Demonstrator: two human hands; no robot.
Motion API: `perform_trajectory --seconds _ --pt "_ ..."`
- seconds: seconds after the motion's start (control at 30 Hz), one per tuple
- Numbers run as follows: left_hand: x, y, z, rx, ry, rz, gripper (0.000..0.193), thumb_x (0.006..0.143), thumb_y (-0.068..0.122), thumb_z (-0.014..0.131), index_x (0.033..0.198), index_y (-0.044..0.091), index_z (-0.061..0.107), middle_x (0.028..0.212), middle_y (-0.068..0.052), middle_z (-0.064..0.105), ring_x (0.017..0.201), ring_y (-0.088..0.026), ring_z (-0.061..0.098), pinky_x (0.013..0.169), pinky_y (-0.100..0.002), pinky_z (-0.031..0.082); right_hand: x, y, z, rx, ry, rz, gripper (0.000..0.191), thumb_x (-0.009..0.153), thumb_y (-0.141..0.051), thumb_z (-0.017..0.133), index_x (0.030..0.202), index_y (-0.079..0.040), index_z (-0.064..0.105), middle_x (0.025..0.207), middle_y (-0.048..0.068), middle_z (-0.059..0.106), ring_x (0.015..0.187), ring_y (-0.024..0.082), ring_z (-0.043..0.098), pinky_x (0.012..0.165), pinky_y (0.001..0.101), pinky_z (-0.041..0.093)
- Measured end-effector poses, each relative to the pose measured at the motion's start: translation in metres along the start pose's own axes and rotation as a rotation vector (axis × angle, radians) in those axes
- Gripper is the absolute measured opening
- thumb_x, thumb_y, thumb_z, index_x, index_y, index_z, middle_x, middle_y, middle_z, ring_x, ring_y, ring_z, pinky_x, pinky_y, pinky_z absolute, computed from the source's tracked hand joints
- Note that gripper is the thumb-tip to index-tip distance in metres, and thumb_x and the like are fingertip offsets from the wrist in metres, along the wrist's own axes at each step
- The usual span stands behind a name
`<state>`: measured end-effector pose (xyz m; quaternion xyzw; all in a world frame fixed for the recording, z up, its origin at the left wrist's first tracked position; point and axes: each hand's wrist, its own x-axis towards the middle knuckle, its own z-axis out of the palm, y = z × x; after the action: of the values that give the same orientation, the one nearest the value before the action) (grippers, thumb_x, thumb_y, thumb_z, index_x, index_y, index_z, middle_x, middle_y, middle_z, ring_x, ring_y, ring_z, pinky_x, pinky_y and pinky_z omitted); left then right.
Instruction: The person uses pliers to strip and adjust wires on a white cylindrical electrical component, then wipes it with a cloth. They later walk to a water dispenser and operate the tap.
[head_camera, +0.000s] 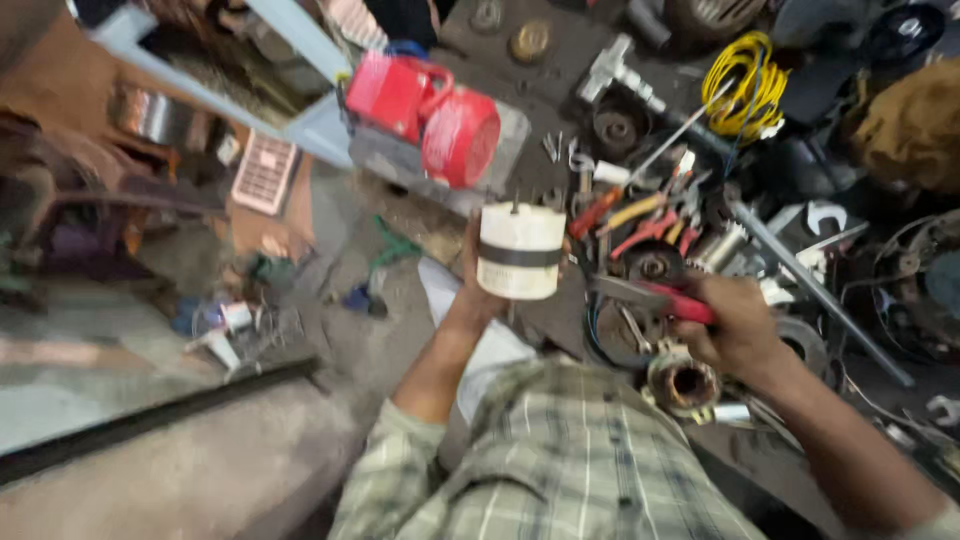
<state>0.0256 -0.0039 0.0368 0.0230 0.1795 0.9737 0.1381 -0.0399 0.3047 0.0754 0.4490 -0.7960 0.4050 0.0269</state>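
My left hand (470, 290) grips a white cylindrical part (518, 252) with a dark band around it and a thin pin on top, raised over the work area. In my right hand (735, 325) is a red-handled pair of pliers (650, 295), jaws pointing left toward the cylinder, a short gap between them. Just below my right hand lies a copper-wound motor core (683, 382). My plaid sleeves fill the bottom of the view.
A red motor unit (430, 115) stands behind the cylinder. A yellow wire coil (745, 85) lies at the back right. Red-handled tools (640, 225), wrenches, metal rods and motor parts crowd the right. A grey concrete floor (150, 460) with scattered scraps lies at left.
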Motion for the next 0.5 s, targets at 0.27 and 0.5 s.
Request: perform_trajectory --seconds 0.27,0.5 --pt "0.002 -0.019 -0.020 0.101 0.173 -0.020 0.098 0.096 0.075 0.043 0.150 -0.006 0.050 0.132 -0.024 0.068 0.116 -0.035 0.070 0.105 -0.048 0.055 -0.002 0.002 0.012 -0.245 -0.191 0.032 0.038 0.081 -0.041 0.079 0.085 -0.007 0.063 0.075 0.012 0.070 0.060 0.030 0.068 0.052 0.0405 0.051" --pt "0.006 -0.022 -0.031 0.088 0.150 -0.085 0.095 0.104 0.075 0.044 0.148 -0.010 0.050 0.127 -0.027 0.069 0.113 -0.038 0.070 0.104 -0.048 0.054 0.009 -0.012 0.005 -0.214 -0.246 0.055 0.036 0.078 -0.037 0.079 0.083 -0.006 0.061 0.072 0.012 0.066 0.060 0.032 0.066 0.052 0.0440 0.050"
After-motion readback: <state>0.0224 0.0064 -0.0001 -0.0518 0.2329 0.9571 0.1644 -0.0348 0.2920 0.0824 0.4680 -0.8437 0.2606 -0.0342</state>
